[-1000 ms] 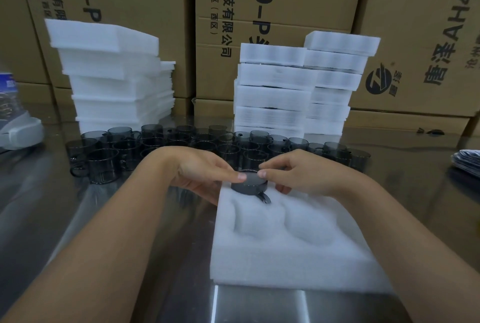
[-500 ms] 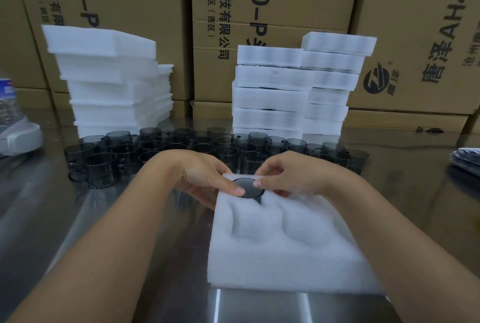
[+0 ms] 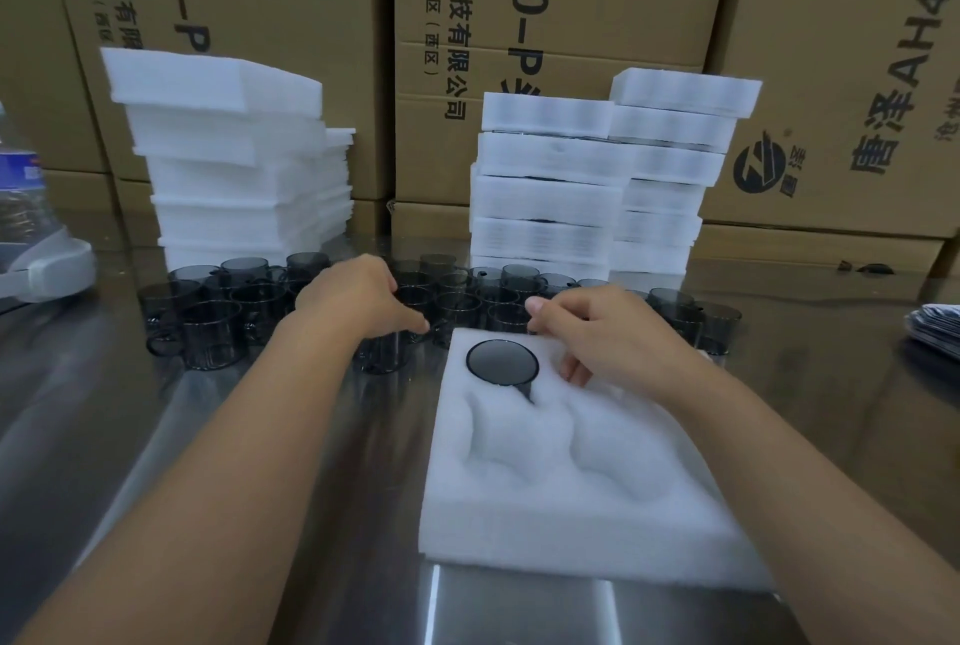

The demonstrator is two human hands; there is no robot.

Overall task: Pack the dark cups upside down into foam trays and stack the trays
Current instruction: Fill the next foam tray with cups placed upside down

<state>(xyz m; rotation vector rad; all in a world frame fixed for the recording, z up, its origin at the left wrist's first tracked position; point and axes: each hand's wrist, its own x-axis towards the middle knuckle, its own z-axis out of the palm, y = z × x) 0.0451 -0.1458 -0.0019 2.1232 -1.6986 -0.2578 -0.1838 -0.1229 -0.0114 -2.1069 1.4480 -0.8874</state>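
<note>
Head view: I am watching both grips working at the far end of a foam tray (image 3: pixel 571 514) lying on the desk (image 3: pixel 260 514).
Left grip (image 3: pixel 353 299): it is reaching into the loose cups (image 3: pixel 457 304), fingers curling over the nearest cup (image 3: pixel 384 353) just beneath it; I cannot tell whether they are gripping it.
Right grip (image 3: pixel 613 332): it is hanging loosely curled and carrying nothing, with its fingertips (image 3: pixel 571 374) touching foam.
Seated cup (image 3: pixel 502 361): it is sitting upside down in the tray pocket between the two grips, just left of the right one, handle pointing toward me.
Handling: I am judging these cups as light, stiff, smooth-walled and breakable; crowding together as they are, neighbours are likely to get knocked.
Hold: I am favouring a pinch across the wall from above, turning the handle toward the pocket's notch.
Tray: it is looking soft and featherlight, so I am planning on lifting it by opposite edges.
</note>
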